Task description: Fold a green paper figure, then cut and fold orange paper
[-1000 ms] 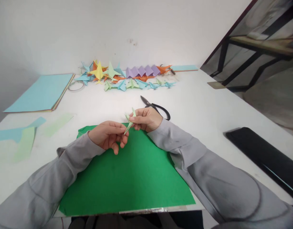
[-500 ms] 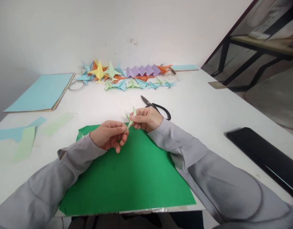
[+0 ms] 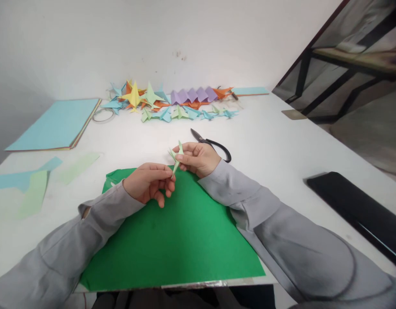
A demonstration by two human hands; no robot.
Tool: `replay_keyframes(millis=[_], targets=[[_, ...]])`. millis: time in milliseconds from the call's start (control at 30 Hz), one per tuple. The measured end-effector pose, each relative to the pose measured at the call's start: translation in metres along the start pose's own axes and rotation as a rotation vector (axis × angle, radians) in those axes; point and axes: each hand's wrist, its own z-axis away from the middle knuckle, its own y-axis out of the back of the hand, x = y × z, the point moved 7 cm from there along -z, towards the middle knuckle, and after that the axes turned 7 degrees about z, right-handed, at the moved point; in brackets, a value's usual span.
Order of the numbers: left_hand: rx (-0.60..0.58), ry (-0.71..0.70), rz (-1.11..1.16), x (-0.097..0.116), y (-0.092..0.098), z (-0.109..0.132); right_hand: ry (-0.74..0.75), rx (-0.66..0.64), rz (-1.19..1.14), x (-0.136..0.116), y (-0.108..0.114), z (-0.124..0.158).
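Note:
A small light-green origami crane (image 3: pixel 177 159) is held between my two hands, above the far edge of a green sheet (image 3: pixel 172 240). My left hand (image 3: pixel 149 182) pinches its lower pointed end between thumb and forefinger, the other fingers loosely curled. Thumb and fingers of my right hand (image 3: pixel 199 159) grip the crane's body from the right. Narrow points of folded paper stick up above the right thumb. Black-handled scissors (image 3: pixel 219 146) lie just beyond my right hand, partly hidden by it.
Folded paper figures (image 3: pixel 133 96), several of them, line the wall with a purple pleated strip (image 3: pixel 193 95). At left are a paper stack (image 3: pixel 56 122), a tape roll (image 3: pixel 103 115) and green and blue scraps (image 3: pixel 33 193). A black object (image 3: pixel 352 210) lies right.
The crane has tilted more upright between my fingers. My left hand has shifted slightly right, still pinching the lower tip; my right hand stays nearly in place.

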Motion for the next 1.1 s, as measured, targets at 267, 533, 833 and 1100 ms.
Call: replay_keyframes(millis=[267, 533, 833, 1100], targets=[[-0.003, -0.013, 0.012, 0.0010, -0.0016, 0.0016, -0.001, -0.001, 0.016, 0.0010, 0.0009, -0.0005], [-0.007, -0.003, -0.006, -0.0002, -0.0018, 0.0010, -0.005, -0.002, 0.024, 0.0003, 0.0003, 0.0007], [-0.014, 0.010, 0.026, -0.0009, -0.0032, 0.0015, 0.020, -0.003, 0.060, 0.0008, 0.0002, -0.0001], [0.175, -0.051, 0.004, 0.0008, 0.0025, 0.0007, 0.054, -0.011, 0.152, -0.0024, -0.0034, 0.0020]])
